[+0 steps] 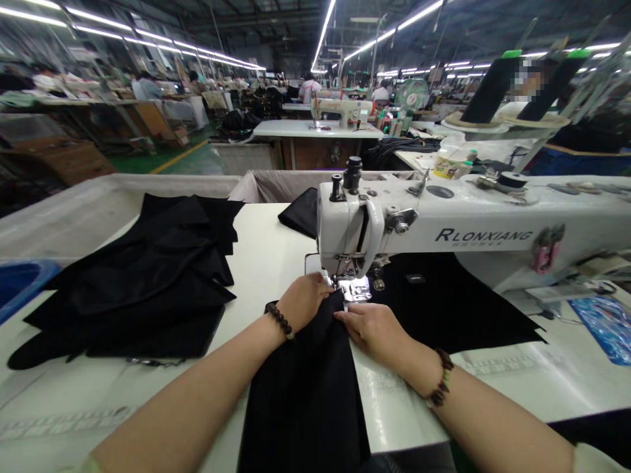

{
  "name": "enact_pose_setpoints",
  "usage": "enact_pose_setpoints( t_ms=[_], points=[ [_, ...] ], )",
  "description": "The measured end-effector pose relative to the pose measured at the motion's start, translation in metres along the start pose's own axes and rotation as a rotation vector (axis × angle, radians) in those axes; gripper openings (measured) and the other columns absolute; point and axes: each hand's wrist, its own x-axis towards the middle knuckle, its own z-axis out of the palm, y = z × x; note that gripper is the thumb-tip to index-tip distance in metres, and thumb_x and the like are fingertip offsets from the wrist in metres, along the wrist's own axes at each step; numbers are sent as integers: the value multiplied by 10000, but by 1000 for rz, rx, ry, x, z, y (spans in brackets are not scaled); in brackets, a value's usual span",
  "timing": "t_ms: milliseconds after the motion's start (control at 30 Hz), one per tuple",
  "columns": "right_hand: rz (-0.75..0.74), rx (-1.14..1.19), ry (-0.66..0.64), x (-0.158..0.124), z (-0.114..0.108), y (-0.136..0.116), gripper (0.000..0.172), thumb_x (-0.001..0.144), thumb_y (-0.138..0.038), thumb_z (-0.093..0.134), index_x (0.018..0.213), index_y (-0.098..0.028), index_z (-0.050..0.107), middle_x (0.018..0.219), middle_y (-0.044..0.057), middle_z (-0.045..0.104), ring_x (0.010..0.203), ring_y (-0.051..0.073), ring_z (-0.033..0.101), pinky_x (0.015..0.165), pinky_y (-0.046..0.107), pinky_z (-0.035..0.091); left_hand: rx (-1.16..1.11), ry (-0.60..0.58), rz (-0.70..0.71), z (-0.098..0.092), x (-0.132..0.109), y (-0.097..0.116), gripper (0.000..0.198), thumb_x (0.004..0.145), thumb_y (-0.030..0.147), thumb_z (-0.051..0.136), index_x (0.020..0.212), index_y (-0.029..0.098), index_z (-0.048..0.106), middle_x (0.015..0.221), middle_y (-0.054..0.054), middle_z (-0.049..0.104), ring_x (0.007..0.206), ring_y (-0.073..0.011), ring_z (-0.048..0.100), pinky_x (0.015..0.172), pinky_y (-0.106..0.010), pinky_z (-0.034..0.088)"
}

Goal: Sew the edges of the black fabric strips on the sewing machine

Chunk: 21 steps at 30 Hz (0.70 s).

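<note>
A strip of black fabric [305,394] runs from the table's front edge up to the presser foot of a white sewing machine [394,210]. At the left of the foot, my left hand [306,297] has its fingers closed on the fabric close to the needle area. My right hand [377,328] is just below the metal guide [355,289], its fingers closed at the fabric's right edge; the thumb is partly hidden. Behind it, a wide black panel [444,302] with a small label [415,278] lies under the machine arm.
Black cut pieces [158,276] are piled on the left of the table. A blue basin [29,282] sits at the left edge, with a pale bin [113,197] beyond. Pink snips [545,253] hang on the machine. Black thread cones [490,89] stand behind it.
</note>
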Motion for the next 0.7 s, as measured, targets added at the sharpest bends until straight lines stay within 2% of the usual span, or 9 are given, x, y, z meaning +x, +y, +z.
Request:
enact_pose_setpoints(
  t_ms=[267,400,567,700],
  points=[
    [5,-14,32,1,-1,2,221,850,-118,426,911,-164,633,694,26,602,614,129,541,524,235,324,-31,15,-24,-3,3,1,241,789,85,484,853,164,702,885,-68,682,822,-185,631,804,-287,488],
    [-32,-69,54,1,0,1,193,850,-126,413,851,-176,600,684,4,594,585,118,524,492,246,296,-14,44,30,-6,4,2,289,759,65,445,819,171,707,843,-62,699,771,-180,656,752,-274,518],
    [-31,-136,40,6,6,7,108,815,-167,450,786,-193,551,654,-26,582,553,110,511,425,248,263,-87,81,9,1,9,-15,332,761,155,396,807,237,714,884,-18,705,833,-196,660,807,-278,516],
    [-37,-153,69,6,6,10,53,778,-201,491,752,-211,536,680,-51,593,591,106,540,402,244,267,-87,92,29,9,13,-30,324,753,205,398,764,251,718,864,-11,709,800,-203,669,769,-261,533]
  ],
)
